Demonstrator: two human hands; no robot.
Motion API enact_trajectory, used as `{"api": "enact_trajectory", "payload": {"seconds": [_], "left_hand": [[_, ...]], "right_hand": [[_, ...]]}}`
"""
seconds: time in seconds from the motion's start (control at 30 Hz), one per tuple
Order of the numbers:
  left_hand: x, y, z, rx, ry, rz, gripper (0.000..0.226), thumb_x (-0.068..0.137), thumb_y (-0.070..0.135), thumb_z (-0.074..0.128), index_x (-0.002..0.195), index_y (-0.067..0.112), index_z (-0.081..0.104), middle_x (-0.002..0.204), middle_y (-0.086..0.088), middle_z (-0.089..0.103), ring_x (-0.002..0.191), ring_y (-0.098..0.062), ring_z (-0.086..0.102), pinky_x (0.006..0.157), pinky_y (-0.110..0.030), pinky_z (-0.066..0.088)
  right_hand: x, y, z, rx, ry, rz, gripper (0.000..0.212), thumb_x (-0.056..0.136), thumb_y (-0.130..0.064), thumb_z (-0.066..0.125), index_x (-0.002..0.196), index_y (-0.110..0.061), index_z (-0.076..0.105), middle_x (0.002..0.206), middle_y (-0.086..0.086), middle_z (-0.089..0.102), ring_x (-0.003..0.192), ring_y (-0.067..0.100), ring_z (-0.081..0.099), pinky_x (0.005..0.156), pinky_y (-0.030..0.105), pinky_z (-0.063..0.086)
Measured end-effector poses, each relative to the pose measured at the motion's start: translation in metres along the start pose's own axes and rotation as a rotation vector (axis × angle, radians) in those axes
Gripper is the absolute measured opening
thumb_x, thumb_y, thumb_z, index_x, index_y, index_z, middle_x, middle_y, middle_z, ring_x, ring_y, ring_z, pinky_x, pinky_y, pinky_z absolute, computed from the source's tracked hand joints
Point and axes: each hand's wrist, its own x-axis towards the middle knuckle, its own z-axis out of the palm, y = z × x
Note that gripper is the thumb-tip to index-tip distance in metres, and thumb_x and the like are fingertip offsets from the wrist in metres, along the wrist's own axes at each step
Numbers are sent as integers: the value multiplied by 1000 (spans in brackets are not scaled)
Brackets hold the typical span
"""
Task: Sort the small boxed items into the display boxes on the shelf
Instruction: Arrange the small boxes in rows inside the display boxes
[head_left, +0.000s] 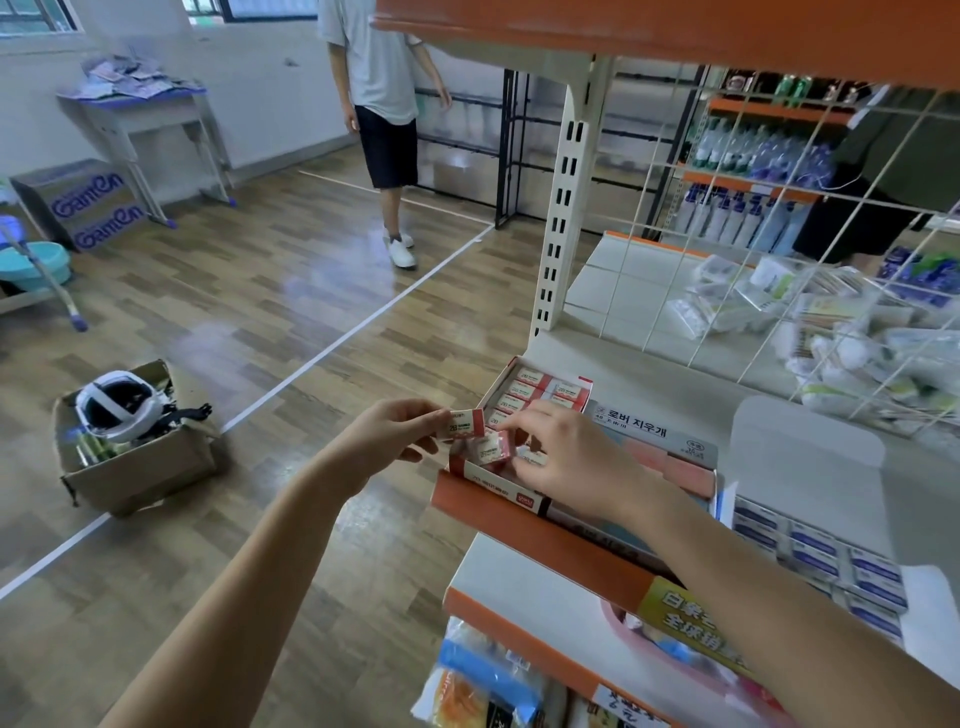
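Figure: view from my head camera, largest element first. The shelf (545, 535), with an orange front edge and white boards, fills the right half; a wire grid panel (810, 249) stands at its back, with bagged goods behind it. On the shelf board sits the red-and-white display box (498, 483), lid open, at the left end of the shelf; rows of small red-and-white boxes lie inside it. Just right of it I see a pink display box (670, 462) with Korean lettering, and further right a blue display box (815, 551) holding blue-labelled items. On the floor to the left stands a cardboard carton (135, 467) with a white helmet in it. A person (384, 104) in a grey shirt and dark shorts stands further back. My left hand (384, 441) pinches one small boxed item (462, 423) between thumb and fingers, just beside the display box's left wall. My right hand (566, 457) reaches over the open box, fingertips curled round a second small boxed item (488, 447) held tilted above the front rows.
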Motion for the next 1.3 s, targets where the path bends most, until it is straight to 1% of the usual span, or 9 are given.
{"api": "enact_trajectory", "payload": {"seconds": [0.17, 0.37, 0.47, 0.6, 0.73, 0.8, 0.93, 1.13, 1.3], "left_hand": [[-2, 0, 0, -24, 5, -10, 18, 94, 24, 54, 97, 15, 68, 80, 5, 67, 72, -7, 60, 70, -24, 46], [-6, 1, 0, -5, 8, -16, 17, 94, 23, 54, 96, 14, 68, 78, 6, 66, 72, -7, 60, 68, -22, 46], [-6, 2, 0, -8, 12, -21, 17, 94, 23, 54, 95, 14, 67, 76, 7, 66, 71, -7, 60, 68, -21, 46], [-8, 1, 1, -18, 22, -23, 16, 94, 24, 54, 93, 15, 68, 73, 9, 66, 71, -8, 60, 68, -22, 46], [-8, 2, 2, -7, 23, -26, 16, 94, 24, 54, 93, 16, 68, 78, 5, 67, 72, -8, 61, 69, -23, 47], [-8, 3, 2, 2, 27, -23, 15, 94, 24, 55, 92, 17, 68, 80, 4, 68, 72, -8, 61, 69, -23, 47], [-8, 3, 3, -6, 26, -17, 14, 93, 23, 55, 89, 19, 68, 78, 5, 68, 72, -8, 61, 68, -22, 47], [-9, 4, 3, 8, 24, -11, 15, 93, 23, 56, 88, 18, 69, 81, 3, 70, 68, -5, 63, 67, -21, 46], [-11, 7, 3, 41, 10, -7, 14, 92, 25, 56, 90, 20, 69, 83, 4, 69, 72, -7, 61, 66, -19, 46]], "right_hand": [[-6, -3, -8, 48, -69, 119, 34, 86, -33, 63, 117, -19, 61, 107, -6, 58, 91, 6, 50, 75, 17, 37], [-6, -8, -16, 107, -65, 162, 25, 86, -30, 62, 109, -21, 64, 96, -6, 59, 79, 3, 53, 65, 12, 42], [-7, -7, -15, 119, -121, 217, 24, 86, -32, 62, 108, -22, 64, 96, -7, 60, 81, 4, 55, 67, 14, 44], [-5, -9, -11, 89, -171, 242, 22, 88, -30, 59, 107, -20, 65, 98, -6, 60, 80, 5, 54, 59, 10, 38], [0, -12, -9, -16, -176, 201, 32, 88, -24, 57, 119, -18, 60, 114, 0, 56, 94, 10, 51, 68, 16, 38], [2, -12, -8, -39, -175, 189, 33, 87, -20, 57, 120, -17, 59, 115, 0, 56, 99, 12, 52, 72, 17, 37], [7, -13, -8, 13, -147, 179, 22, 86, -19, 63, 108, -16, 63, 95, -5, 55, 83, 8, 50, 56, 9, 31], [16, -14, 0, 37, -133, 146, 15, 82, -15, 69, 97, -15, 69, 88, -5, 55, 80, 8, 50, 61, 15, 35], [14, -11, 4, 25, -120, 131, 16, 84, -13, 66, 100, -14, 68, 96, -2, 56, 83, 9, 50, 64, 15, 36]]}}
